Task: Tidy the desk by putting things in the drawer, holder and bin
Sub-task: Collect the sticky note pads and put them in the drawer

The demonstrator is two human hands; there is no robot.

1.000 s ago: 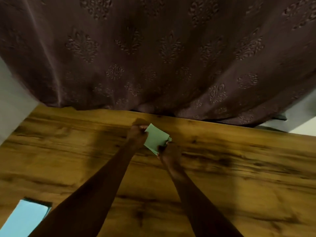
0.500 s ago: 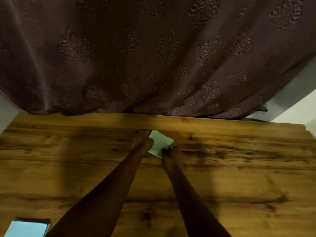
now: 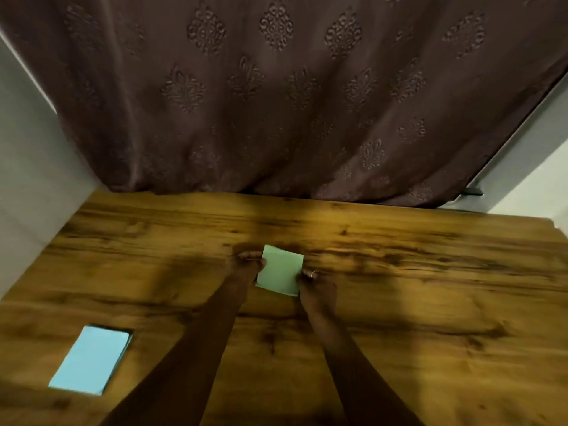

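A small pale green square of paper (image 3: 279,269), like a pad of sticky notes, is held over the middle of the wooden desk (image 3: 430,302). My left hand (image 3: 247,261) pinches its left edge. My right hand (image 3: 313,281), with a ring on one finger, grips its right lower corner. Both forearms reach in from the bottom of the view. A light blue pad (image 3: 90,359) lies flat on the desk at the near left. No drawer, holder or bin shows in this view.
A dark brown patterned curtain (image 3: 276,103) hangs along the desk's far edge. A pale wall (image 3: 27,167) borders the desk on the left. A light wall and frame (image 3: 522,167) stand at the far right.
The view has swung so that the blue pad shows fully at the near left. Both hands still hold the green paper, now flatter and more square to me.
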